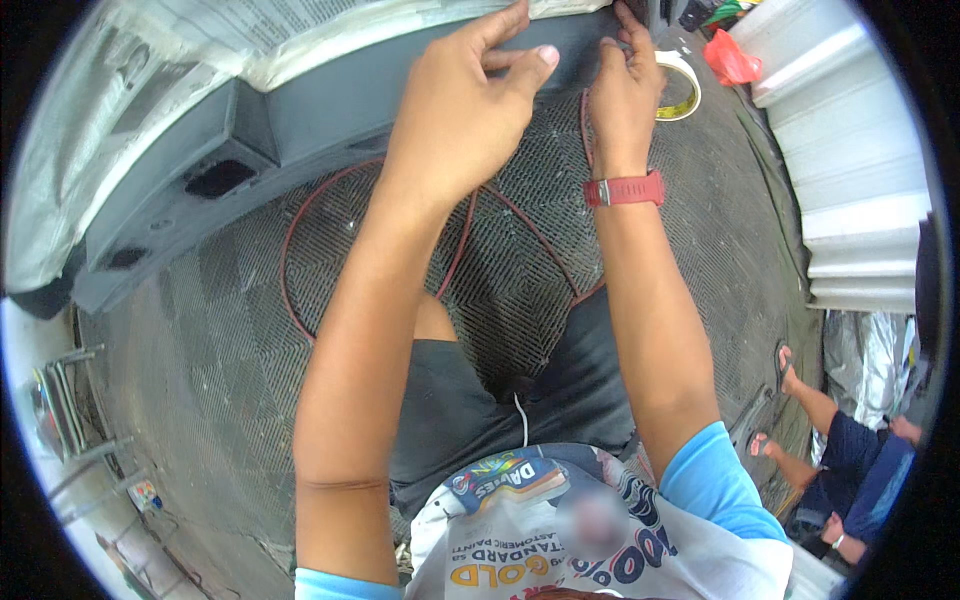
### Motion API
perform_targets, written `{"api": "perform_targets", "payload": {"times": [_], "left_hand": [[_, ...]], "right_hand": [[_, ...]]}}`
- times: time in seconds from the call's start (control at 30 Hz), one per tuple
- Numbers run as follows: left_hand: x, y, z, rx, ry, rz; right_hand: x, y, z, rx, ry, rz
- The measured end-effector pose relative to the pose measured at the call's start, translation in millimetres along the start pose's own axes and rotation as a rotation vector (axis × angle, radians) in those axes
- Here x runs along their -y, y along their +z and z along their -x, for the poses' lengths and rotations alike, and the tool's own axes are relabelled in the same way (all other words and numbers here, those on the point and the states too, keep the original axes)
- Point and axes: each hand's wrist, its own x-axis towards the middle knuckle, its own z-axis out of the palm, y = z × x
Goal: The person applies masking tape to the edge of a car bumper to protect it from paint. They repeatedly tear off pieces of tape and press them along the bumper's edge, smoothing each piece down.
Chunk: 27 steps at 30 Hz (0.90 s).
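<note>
A dark grey car bumper (330, 125) runs across the top, its upper edge masked with cream tape (330, 40) and newspaper (215, 35). My left hand (465, 110) is at the taped edge, index finger reaching up to it and thumb held apart, with nothing visible between them. To its right, my right hand (625, 105) reaches up to the same edge, with a red watch on the wrist. A roll of masking tape (683, 90) shows at the outer side of the right hand, which appears to hold it; the fingers around it are partly hidden.
A red hose (290, 250) loops over the black textured mat (230, 280), between and beside my legs. Corrugated white metal sheeting (845, 130) stands at right, near a red plastic piece (732, 58). Another person (850, 465) is at the lower right. A metal rack (75, 410) stands at left.
</note>
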Motion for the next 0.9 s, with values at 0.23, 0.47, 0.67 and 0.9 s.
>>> {"api": "perform_targets", "payload": {"times": [0.23,0.47,0.67,0.9], "left_hand": [[8.2,-2.7,7.4,0.063,-0.020,0.191],[0.7,-0.3,7.0,0.027,-0.081,0.269],[2.8,16.3,7.2,-0.015,-0.063,0.299],[1.0,19.4,11.8,-0.010,-0.097,0.226]], "right_hand": [[16.8,8.3,10.3,0.031,0.072,-0.049],[38.5,-2.7,21.0,0.035,0.046,0.007],[42.5,-24.9,28.4,0.070,0.082,-0.013],[55.0,-75.2,88.1,0.271,0.461,-0.383]]}}
